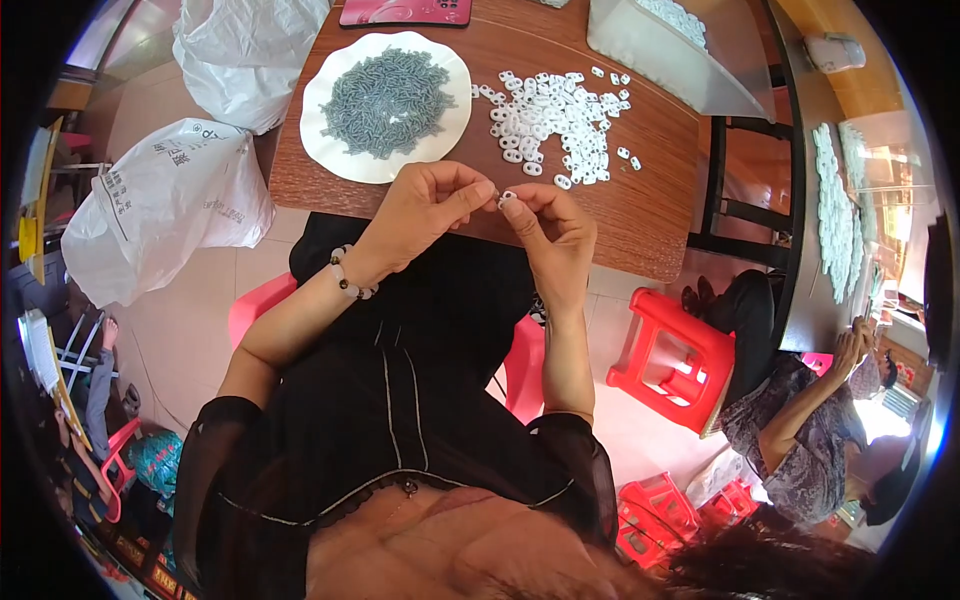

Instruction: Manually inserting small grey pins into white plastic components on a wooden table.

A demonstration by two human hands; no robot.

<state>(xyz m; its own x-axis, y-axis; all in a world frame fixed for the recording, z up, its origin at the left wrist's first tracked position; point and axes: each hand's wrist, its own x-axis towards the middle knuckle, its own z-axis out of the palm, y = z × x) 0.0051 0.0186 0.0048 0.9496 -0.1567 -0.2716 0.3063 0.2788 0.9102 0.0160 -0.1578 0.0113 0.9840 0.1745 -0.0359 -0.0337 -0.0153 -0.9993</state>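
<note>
Over the near edge of a brown wooden table, my two hands meet almost fingertip to fingertip. My right hand pinches a small white plastic piece with two holes between thumb and forefinger. Close beside it, my left hand has thumb and forefinger pressed together; whatever is between them is too small to make out. Beyond my left hand sits a white scalloped plate heaped with small grey-blue rods. A loose pile of similar white two-holed pieces lies on the table to the plate's right.
A translucent bin with more white pieces stands at the far right of the table, a pink item at its far edge. White bags are on the floor at left. A red stool and a seated person are at right.
</note>
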